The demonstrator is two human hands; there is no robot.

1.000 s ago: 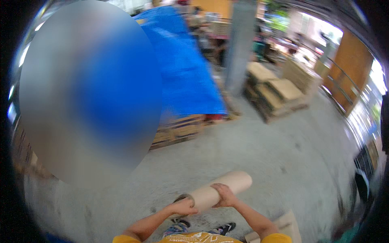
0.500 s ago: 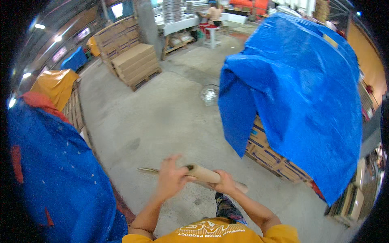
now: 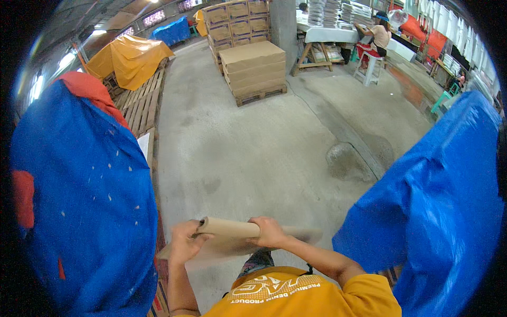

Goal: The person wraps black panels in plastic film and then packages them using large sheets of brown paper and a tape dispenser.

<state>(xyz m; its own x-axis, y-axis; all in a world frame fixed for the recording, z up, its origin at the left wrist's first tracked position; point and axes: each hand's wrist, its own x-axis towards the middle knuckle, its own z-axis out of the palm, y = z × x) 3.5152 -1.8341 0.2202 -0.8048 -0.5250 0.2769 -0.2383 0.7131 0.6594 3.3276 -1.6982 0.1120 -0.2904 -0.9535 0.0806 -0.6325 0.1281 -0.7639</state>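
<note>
Brown sheet, part rolled, is in front of your torso above the floor, between the left tarp and the right tarp. Reads as light, stiff-springy paper or thin board: likely dry enough not to slip, but it'll want to uncoil, and a hard pinch could crease it. Best hold: left end of the roll plus mid-roll, palms wide, loose flap under control. Left hand: clamped on the roll's left end, thumb inward, forearm near upright. Right hand: wrapped over the roll from above, elbow out, forearm slanting in from lower right.
</note>
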